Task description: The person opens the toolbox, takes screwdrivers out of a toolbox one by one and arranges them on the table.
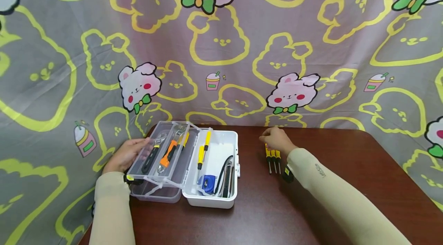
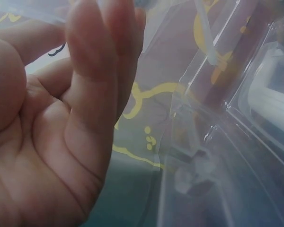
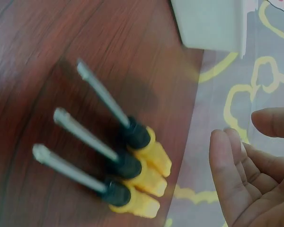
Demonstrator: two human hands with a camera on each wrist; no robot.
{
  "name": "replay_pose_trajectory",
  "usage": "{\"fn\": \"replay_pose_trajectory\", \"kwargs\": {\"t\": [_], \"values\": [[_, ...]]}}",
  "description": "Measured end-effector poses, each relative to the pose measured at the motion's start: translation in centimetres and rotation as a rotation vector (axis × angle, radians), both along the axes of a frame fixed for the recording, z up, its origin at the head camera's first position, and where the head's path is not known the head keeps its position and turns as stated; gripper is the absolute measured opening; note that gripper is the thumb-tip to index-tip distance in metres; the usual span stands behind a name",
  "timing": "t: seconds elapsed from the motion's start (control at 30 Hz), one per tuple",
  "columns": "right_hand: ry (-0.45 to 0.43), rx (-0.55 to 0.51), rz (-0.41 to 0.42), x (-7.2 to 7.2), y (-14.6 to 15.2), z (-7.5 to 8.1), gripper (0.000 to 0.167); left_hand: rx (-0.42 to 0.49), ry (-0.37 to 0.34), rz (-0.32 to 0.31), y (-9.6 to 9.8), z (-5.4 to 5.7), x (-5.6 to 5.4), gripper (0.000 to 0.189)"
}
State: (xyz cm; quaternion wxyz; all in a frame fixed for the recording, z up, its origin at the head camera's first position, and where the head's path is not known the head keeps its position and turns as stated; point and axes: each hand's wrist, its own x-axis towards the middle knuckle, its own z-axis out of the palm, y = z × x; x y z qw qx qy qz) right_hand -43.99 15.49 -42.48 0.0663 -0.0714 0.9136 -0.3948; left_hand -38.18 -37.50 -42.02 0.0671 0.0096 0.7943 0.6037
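Note:
My left hand [image 1: 126,154] grips the left edge of a clear plastic tray [image 1: 137,164] raised on hinged arms over the toolbox's transparent lid. The tray holds a black-handled wrench [image 1: 151,159] and an orange-and-black tool [image 1: 169,154]. In the left wrist view, the fingers [image 2: 92,71] reach up against clear plastic. My right hand [image 1: 278,140] hovers by the yellow handles of three screwdrivers [image 1: 273,155] lying side by side on the table. Thumb and fingers are apart with nothing between them in the right wrist view, where the screwdrivers [image 3: 125,165] lie beside the hand.
The white toolbox [image 1: 210,202] stands left of the screwdrivers. Inside it lie a blue tape measure [image 1: 208,184], a yellow-handled screwdriver [image 1: 201,156], another yellow-and-black tool [image 1: 207,140] and a black-and-silver tool [image 1: 227,179]. A patterned cloth [image 1: 242,64] hangs behind the brown table [image 1: 256,214].

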Motion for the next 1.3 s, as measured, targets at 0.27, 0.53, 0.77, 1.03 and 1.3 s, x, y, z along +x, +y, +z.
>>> {"fn": "replay_pose_trajectory", "kwargs": {"t": [0.27, 0.53, 0.77, 1.03, 1.3], "values": [[-0.001, -0.036, 0.01, -0.6, -1.5, -0.3, 0.031, -0.003, -0.007, -0.006, 0.0, 0.2, 0.0, 0.067], [0.028, -0.053, 0.035, -0.4, -3.0, 0.3, 0.028, 0.0, -0.028, 0.005, 0.0, 0.2, -0.2, 0.065], [0.046, -0.068, 0.047, 0.0, -4.2, 1.0, 0.028, -0.021, 0.001, -0.01, 0.0, 0.1, -0.2, 0.064], [0.056, -0.095, 0.069, -0.2, -5.6, 1.4, 0.027, -0.005, 0.006, -0.005, 0.0, 0.0, -0.2, 0.065], [0.037, -0.13, 0.085, -0.2, -7.2, 2.2, 0.028, -0.005, 0.009, -0.014, 0.1, 0.0, -0.1, 0.064]]}}
